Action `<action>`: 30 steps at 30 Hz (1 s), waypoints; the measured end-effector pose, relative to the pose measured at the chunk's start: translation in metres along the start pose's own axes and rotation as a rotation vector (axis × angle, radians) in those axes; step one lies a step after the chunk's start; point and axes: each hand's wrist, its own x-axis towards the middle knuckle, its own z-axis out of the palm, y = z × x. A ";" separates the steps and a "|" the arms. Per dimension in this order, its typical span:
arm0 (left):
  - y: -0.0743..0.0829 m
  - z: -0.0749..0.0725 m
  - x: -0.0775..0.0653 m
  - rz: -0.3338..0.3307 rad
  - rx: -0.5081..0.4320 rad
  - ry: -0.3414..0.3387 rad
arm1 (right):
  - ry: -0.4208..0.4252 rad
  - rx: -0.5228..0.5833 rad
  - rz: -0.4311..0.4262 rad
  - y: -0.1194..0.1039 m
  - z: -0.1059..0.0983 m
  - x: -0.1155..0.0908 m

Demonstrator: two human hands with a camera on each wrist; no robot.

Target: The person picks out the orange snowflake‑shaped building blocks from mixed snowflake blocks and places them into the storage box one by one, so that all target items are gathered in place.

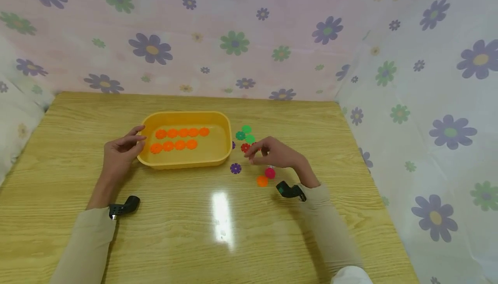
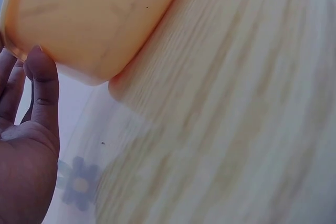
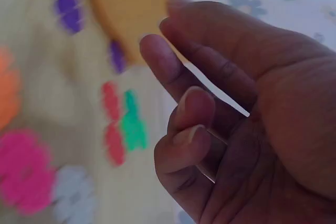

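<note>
A yellow plastic tub holds several orange notched discs laid in two rows. At the tub's left end my left hand touches the rim with its fingertips and thumb; the left wrist view shows the thumb against the outer wall. Just right of the tub, my right hand hovers over loose discs, its fingers loosely bent with nothing between them. Around it lie a red disc, a teal one, green ones, a purple one, a pink one and an orange one.
The wooden table meets a flower-patterned cloth at the back and sides. Beside the pink disc, the right wrist view shows a white disc. Each wrist wears a black camera mount.
</note>
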 end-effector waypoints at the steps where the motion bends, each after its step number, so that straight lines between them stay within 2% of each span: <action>1: 0.000 0.000 0.000 0.001 -0.003 0.004 | -0.016 -0.013 0.024 0.006 0.003 -0.005; 6: -0.002 0.000 0.001 0.002 -0.021 0.018 | -0.073 -0.028 0.115 0.025 0.017 -0.026; 10: -0.003 0.000 0.001 0.000 -0.018 0.017 | -0.059 -0.024 0.131 0.031 0.024 -0.034; 15: -0.004 0.000 0.001 0.004 -0.015 0.016 | -0.017 -0.053 0.146 0.032 0.027 -0.036; 30: -0.004 -0.001 0.002 0.004 -0.010 0.021 | -0.012 -0.095 0.156 0.028 0.030 -0.035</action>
